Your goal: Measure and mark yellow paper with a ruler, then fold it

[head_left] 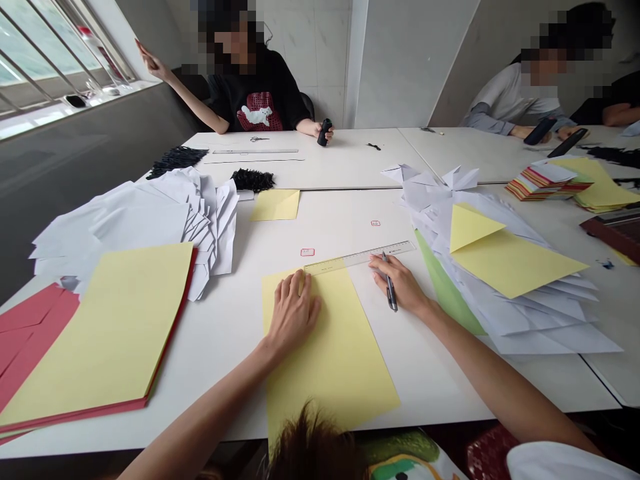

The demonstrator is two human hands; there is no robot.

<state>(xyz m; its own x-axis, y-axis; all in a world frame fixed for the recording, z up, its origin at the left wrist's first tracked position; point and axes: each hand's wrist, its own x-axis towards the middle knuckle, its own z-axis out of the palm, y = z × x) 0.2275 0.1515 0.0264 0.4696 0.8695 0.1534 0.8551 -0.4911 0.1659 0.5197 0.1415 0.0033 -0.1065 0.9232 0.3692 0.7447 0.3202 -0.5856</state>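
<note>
A sheet of yellow paper (330, 360) lies in front of me, its near edge hanging over the table's edge. Across its far end rests a clear ruler (357, 257), slanting up to the right past the sheet. My left hand (294, 307) lies on the paper with fingers stretched forward, fingertips by the ruler's left end; whether they press on it I cannot tell. A dark pen (391, 290) sits in my right hand (400, 283), its fingers closed around it while the fingertips touch the ruler near its right part.
Left stand a stack of yellow and red paper (120, 320) and a white paper pile (140, 213). Folded white sheets (540, 320) and a folded yellow sheet (520, 260) lie right. Small red-printed labels (307, 252) dot the table (345, 207). Across it, a person holds a black spool (325, 132).
</note>
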